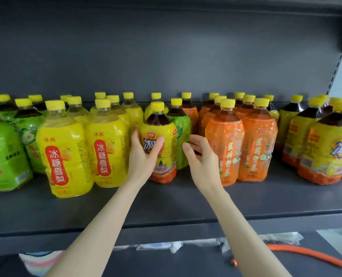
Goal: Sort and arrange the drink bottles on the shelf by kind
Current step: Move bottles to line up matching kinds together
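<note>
A dark shelf (166,204) carries rows of yellow-capped drink bottles. My left hand (144,156) grips a dark-tea bottle with a yellow and red label (162,124) in the middle. My right hand (201,154) hovers just right of it, fingers loosely curled, holding nothing, in front of a green-label bottle (183,126). Yellow pear-drink bottles (64,148) stand to the left, green-label bottles (2,148) at the far left, orange-label bottles (242,140) to the right, and more yellow and red tea bottles (326,148) at the far right.
The shelf's back panel (166,56) rises behind the bottles and an upper shelf hangs overhead. A slotted upright (335,72) stands at the right. Below the shelf's front edge lie plastic packets (176,246) and an orange strap (306,254).
</note>
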Demonstrator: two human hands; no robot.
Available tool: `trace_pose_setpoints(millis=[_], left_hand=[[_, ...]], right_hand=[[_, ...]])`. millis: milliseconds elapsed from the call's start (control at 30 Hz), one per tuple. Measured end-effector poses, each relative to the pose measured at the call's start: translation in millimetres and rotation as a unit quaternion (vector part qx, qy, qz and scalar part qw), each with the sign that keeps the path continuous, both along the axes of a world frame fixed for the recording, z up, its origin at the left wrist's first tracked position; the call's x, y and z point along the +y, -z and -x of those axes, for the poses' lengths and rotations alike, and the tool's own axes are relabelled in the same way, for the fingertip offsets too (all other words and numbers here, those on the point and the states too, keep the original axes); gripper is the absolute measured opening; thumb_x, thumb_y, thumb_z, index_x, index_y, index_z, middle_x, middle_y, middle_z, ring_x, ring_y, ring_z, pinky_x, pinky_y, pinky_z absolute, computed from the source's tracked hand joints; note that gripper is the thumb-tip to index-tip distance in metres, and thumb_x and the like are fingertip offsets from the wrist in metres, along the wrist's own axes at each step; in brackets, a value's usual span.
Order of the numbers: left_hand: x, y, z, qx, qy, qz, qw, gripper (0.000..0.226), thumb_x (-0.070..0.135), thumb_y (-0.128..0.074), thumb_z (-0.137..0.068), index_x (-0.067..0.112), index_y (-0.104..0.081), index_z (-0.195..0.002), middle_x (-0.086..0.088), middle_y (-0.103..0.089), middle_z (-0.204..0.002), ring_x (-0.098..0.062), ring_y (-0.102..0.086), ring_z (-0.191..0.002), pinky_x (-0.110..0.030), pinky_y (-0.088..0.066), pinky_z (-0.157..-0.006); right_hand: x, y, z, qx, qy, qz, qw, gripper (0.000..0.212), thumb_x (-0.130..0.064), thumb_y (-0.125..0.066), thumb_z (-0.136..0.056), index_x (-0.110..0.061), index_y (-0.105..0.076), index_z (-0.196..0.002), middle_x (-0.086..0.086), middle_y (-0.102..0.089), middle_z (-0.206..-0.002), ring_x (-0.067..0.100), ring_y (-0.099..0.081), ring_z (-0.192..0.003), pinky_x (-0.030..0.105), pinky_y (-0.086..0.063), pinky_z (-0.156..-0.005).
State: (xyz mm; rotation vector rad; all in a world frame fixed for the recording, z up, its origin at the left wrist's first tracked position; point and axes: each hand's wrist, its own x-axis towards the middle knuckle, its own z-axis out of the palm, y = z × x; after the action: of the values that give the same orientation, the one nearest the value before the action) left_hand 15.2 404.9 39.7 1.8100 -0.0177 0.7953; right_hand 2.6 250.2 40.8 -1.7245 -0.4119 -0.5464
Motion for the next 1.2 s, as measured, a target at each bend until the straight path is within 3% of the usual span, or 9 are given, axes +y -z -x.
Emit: trace_pose_setpoints(millis=[67, 133, 200, 267, 333, 533, 767, 967, 1200], left_hand=[[2.4, -1.7, -6.3, 0.005, 0.039, 0.016, 0.999, 0.082, 0.052, -0.059, -0.080, 0.017, -0.027, -0.146, 0.005, -0.048, -0.139, -0.005, -0.047, -0.120, -0.002, -0.038, -0.081], [4.6, 0.0, -8.1, -0.012, 0.028, 0.019, 0.999, 0.080, 0.055, -0.061, -0.074, 0.017, -0.035, -0.140, 0.008, -0.053, -0.129, -0.007, -0.052, -0.115, 0.002, -0.039, -0.073], [3.2, 3.0, -5.9, -0.035, -0.035, 0.001, 0.999, 0.084, 0.062, -0.061, -0.070, 0.015, -0.038, -0.136, 0.003, -0.054, -0.129, -0.011, -0.053, -0.115, -0.004, -0.041, -0.080], [-0.6, 6.3, -1.8, -0.053, -0.100, -0.013, 0.993, 0.090, 0.065, -0.059, -0.069, 0.010, -0.037, -0.137, -0.005, -0.052, -0.133, -0.018, -0.052, -0.120, -0.024, -0.047, -0.093], [-3.8, 8.3, 1.0, -0.066, -0.124, -0.020, 0.990, 0.089, 0.061, -0.059, -0.073, 0.006, -0.034, -0.140, -0.009, -0.050, -0.136, -0.022, -0.050, -0.124, -0.033, -0.046, -0.098], [-12.0, 11.6, 1.0, -0.074, -0.138, -0.025, 0.987, 0.086, 0.054, -0.055, -0.079, 0.005, -0.028, -0.144, -0.010, -0.044, -0.143, -0.023, -0.046, -0.129, -0.027, -0.041, -0.099], [-8.2, 11.2, 0.8, -0.068, -0.130, -0.031, 0.989, 0.087, 0.054, -0.055, -0.079, 0.006, -0.027, -0.146, -0.010, -0.043, -0.144, -0.024, -0.045, -0.130, -0.038, -0.045, -0.102], [-6.6, 10.5, 4.6, -0.060, -0.120, -0.042, 0.990, 0.085, 0.052, -0.055, -0.081, 0.007, -0.025, -0.146, -0.009, -0.042, -0.145, -0.024, -0.046, -0.129, -0.039, -0.046, -0.101], [-4.5, 11.5, 7.6, -0.060, -0.097, -0.034, 0.993, 0.082, 0.047, -0.057, -0.084, 0.007, -0.023, -0.147, -0.010, -0.042, -0.145, -0.023, -0.045, -0.130, -0.040, -0.045, -0.102]], right_hand=[[8.6, -6.1, -9.8, 0.022, -0.007, -0.018, 1.000, 0.046, -0.035, -0.054, -0.096, -0.018, -0.045, -0.138, -0.001, -0.053, -0.137, 0.010, -0.049, -0.125, 0.023, -0.045, -0.100], [16.6, -12.6, -21.1, 0.044, -0.011, -0.033, 0.998, 0.055, -0.042, -0.052, -0.096, -0.021, -0.035, -0.145, -0.004, -0.046, -0.144, 0.010, -0.043, -0.131, 0.031, -0.039, -0.108], [23.6, -17.6, -34.0, 0.060, -0.014, -0.039, 0.997, 0.060, -0.045, -0.049, -0.097, -0.025, -0.028, -0.149, -0.006, -0.041, -0.148, 0.010, -0.038, -0.135, 0.032, -0.034, -0.112], [28.1, -21.6, -48.5, 0.079, -0.018, -0.042, 0.996, 0.063, -0.047, -0.047, -0.097, -0.025, -0.022, -0.151, -0.005, -0.035, -0.153, 0.012, -0.033, -0.139, 0.035, -0.028, -0.116], [32.0, -26.5, -62.8, 0.106, -0.023, -0.054, 0.993, 0.068, -0.050, -0.046, -0.096, -0.026, -0.017, -0.153, -0.002, -0.029, -0.157, 0.016, -0.028, -0.143, 0.041, -0.025, -0.118], [39.8, -26.3, -82.5, 0.111, -0.024, -0.055, 0.992, 0.073, -0.043, -0.053, -0.095, -0.023, -0.014, -0.152, 0.003, -0.035, -0.151, 0.021, -0.037, -0.137, 0.045, -0.032, -0.115], [37.9, -17.7, -71.6, 0.062, 0.059, 0.020, 0.996, 0.071, -0.047, -0.049, -0.096, -0.020, -0.015, -0.152, 0.007, -0.040, -0.145, 0.014, -0.043, -0.121, 0.022, -0.034, -0.094], [36.0, -19.1, -38.6, 0.037, 0.148, 0.085, 0.985, 0.075, -0.051, -0.046, -0.095, -0.014, -0.013, -0.151, 0.016, -0.042, -0.143, 0.034, -0.046, -0.127, 0.041, -0.040, -0.101], [24.1, -17.4, 1.3, -0.014, 0.220, 0.094, 0.971, 0.065, -0.052, -0.055, -0.091, -0.016, -0.035, -0.141, 0.009, -0.059, -0.126, 0.029, -0.058, -0.110, 0.046, -0.047, -0.093]])
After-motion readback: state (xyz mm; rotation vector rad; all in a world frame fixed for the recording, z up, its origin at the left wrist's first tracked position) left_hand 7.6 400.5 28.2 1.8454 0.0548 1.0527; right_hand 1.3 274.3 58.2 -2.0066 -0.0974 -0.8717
